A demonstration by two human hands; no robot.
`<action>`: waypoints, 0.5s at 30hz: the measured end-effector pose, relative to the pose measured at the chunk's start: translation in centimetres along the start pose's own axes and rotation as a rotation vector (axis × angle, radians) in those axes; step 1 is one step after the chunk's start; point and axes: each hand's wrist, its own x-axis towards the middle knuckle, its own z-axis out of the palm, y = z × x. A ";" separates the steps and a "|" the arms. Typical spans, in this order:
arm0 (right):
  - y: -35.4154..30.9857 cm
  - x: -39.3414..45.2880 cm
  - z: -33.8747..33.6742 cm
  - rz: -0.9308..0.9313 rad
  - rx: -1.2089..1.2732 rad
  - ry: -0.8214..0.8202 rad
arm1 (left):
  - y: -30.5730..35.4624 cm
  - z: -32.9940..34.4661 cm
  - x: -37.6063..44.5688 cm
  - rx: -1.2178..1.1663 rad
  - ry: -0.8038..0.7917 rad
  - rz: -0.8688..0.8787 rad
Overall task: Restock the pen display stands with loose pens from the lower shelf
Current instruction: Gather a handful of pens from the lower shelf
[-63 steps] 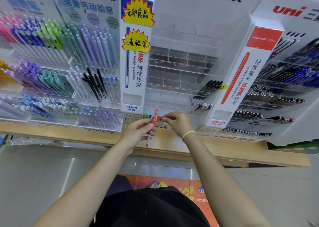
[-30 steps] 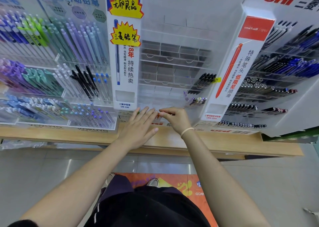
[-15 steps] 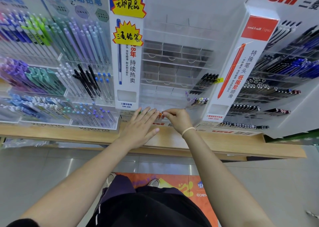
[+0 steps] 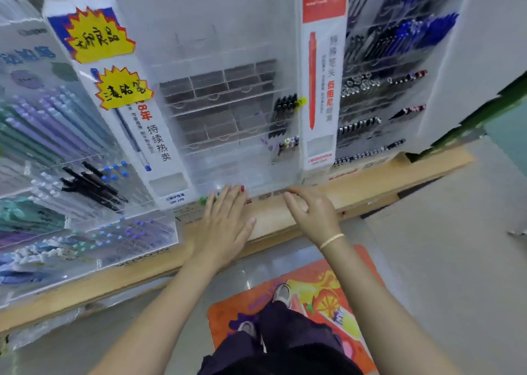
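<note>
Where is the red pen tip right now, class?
In the head view, the red pen tip pokes up at the clear display stand's bottom row, centre, just beyond the left hand's fingertips.

Clear acrylic pen display stand (image 4: 228,112), mostly empty, frame motion-blurred.

Upright on the wooden shelf (image 4: 370,180), tiered compartments, most bare. Black pens (image 4: 283,107) bunched in a right-edge slot at 3 o'clock of the stand; a small mixed-colour cluster (image 4: 286,143) one tier lower, about 4 o'clock. Bottom row at 6 o'clock: a red pen end (image 4: 242,188) and green pen ends (image 4: 204,200) poke out along the front edge. Exact compartment for those: can't tell, blur too heavy.
</note>
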 end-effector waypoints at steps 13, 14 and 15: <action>14.0 -17.5 -2.8 0.453 -0.448 -0.039 | 10.5 16.6 -1.3 -0.198 -0.406 0.272; 15.7 -17.6 -2.1 0.469 -0.435 -0.037 | 10.7 17.9 -0.6 -0.189 -0.420 0.281; 17.4 -17.6 -1.2 0.480 -0.419 -0.038 | 10.7 19.3 0.2 -0.170 -0.430 0.286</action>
